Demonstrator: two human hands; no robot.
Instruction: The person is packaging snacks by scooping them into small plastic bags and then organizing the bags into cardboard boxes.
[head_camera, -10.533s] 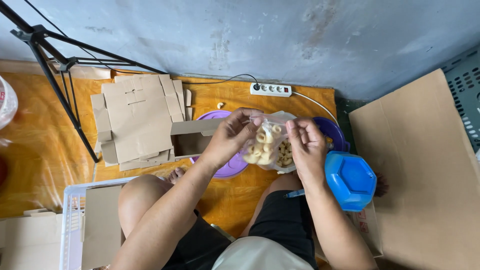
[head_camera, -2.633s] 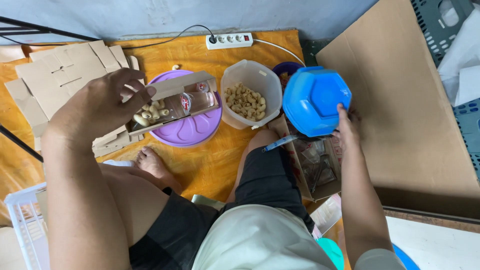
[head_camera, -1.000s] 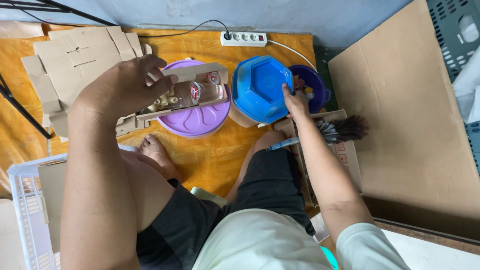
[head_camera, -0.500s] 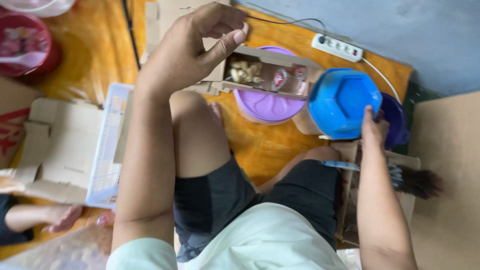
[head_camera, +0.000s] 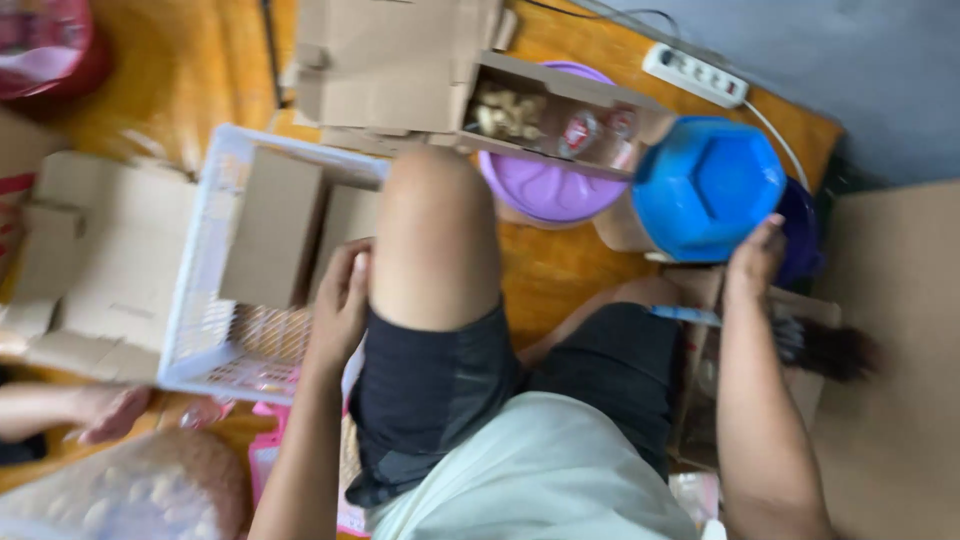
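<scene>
— How many baskets?
— One white basket, with two brown cardboard boxes inside it.
— Lids and bowls?
— One blue lid, one purple bowl.
— Boxes with snacks?
— One open carton, lying across the bowl.
— Power strips?
— One white power strip.
— Hands?
— Two of the person's own: left hand, right hand.

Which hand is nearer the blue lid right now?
Right. The right hand touches the blue lid at its near edge; the left hand is far off beside the white basket, across the raised knee.
</scene>
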